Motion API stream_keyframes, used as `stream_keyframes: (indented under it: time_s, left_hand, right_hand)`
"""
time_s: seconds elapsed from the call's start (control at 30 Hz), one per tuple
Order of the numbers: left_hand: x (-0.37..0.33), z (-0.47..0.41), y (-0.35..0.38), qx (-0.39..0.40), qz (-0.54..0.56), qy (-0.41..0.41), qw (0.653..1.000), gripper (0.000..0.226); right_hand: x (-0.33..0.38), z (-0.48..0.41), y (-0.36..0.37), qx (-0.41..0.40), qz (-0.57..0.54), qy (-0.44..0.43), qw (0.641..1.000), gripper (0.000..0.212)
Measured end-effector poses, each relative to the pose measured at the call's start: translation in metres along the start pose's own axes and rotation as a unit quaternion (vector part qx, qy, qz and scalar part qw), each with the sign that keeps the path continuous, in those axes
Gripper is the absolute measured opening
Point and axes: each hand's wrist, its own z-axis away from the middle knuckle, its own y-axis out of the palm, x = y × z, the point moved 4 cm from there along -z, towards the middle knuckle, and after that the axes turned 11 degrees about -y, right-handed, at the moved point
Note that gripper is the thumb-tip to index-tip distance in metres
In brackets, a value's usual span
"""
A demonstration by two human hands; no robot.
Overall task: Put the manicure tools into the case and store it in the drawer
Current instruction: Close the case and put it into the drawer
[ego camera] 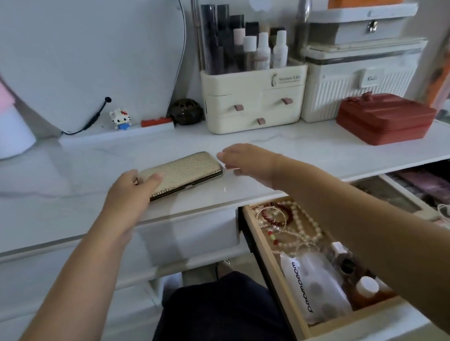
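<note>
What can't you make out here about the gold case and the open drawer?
- Gold case, head view: closed, so any tools inside are hidden; left hand covers its near end.
- Drawer: right forearm hides its right side.
- Right hand: touching the case or not, unclear.

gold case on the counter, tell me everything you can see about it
The gold textured rectangular case is flat and slim with rounded corners, its top covered in a fine woven or studded pattern with a metallic sheen. A darker seam runs along its near edge, and it looks shut. It lies flat on the white marble-look countertop, angled slightly, near the front edge. The left hand grips its left end, thumb resting on top. The right hand hovers open just off its right end, apparently not touching.
</note>
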Motion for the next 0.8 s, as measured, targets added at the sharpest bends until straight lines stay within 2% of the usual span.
stream_keyframes:
  time_s: [0.07,0.13,0.2,0.23,0.33,0.4,0.43,0.53,0.57,0.67,0.73,0.8]
  left_hand:
    - [0.000,0.000,0.001,0.021,0.081,-0.023,0.996,0.032]
    - [-0.001,0.001,0.004,0.044,0.201,-0.036,0.978,0.034]
    - [-0.006,0.008,0.012,0.065,0.279,-0.036,0.957,0.010]
    - [-0.008,0.013,0.019,0.081,0.293,-0.039,0.952,0.007]
    - [-0.016,0.034,0.049,0.142,0.293,-0.030,0.945,0.008]
    - [-0.022,0.051,0.076,0.199,0.283,-0.028,0.938,0.039]
    - [-0.024,0.062,0.092,0.232,0.272,-0.035,0.933,0.046]
    - [-0.038,0.099,0.139,0.318,0.259,-0.038,0.911,0.018]
    - [-0.041,0.109,0.155,0.350,0.262,-0.044,0.898,0.018]
    - [-0.053,0.131,0.188,0.423,0.293,-0.072,0.854,0.045]
    - [-0.060,0.138,0.207,0.448,0.294,-0.078,0.841,0.047]
    - [-0.066,0.147,0.224,0.468,0.283,-0.086,0.833,0.030]
  right_hand:
    - [-0.002,-0.018,0.010,0.004,-0.056,0.037,0.998,0.023]
    - [-0.011,-0.030,0.012,-0.004,-0.089,0.063,0.994,0.030]
    - [-0.022,-0.030,0.004,-0.014,-0.099,0.073,0.992,0.036]
    - [-0.025,-0.025,-0.002,-0.025,-0.112,0.077,0.990,0.033]
    - [-0.030,0.009,-0.032,-0.067,-0.174,0.081,0.979,0.019]
    - [-0.044,0.043,-0.065,-0.112,-0.194,0.080,0.971,0.012]
    - [-0.051,0.062,-0.081,-0.134,-0.201,0.085,0.967,0.010]
    - [-0.073,0.115,-0.126,-0.187,-0.224,0.098,0.951,0.014]
    - [-0.079,0.131,-0.139,-0.206,-0.219,0.104,0.948,0.017]
    - [-0.094,0.170,-0.171,-0.270,-0.185,0.117,0.938,0.026]
    - [-0.107,0.187,-0.182,-0.285,-0.187,0.129,0.931,0.021]
    - [-0.122,0.197,-0.187,-0.283,-0.185,0.154,0.928,0.015]
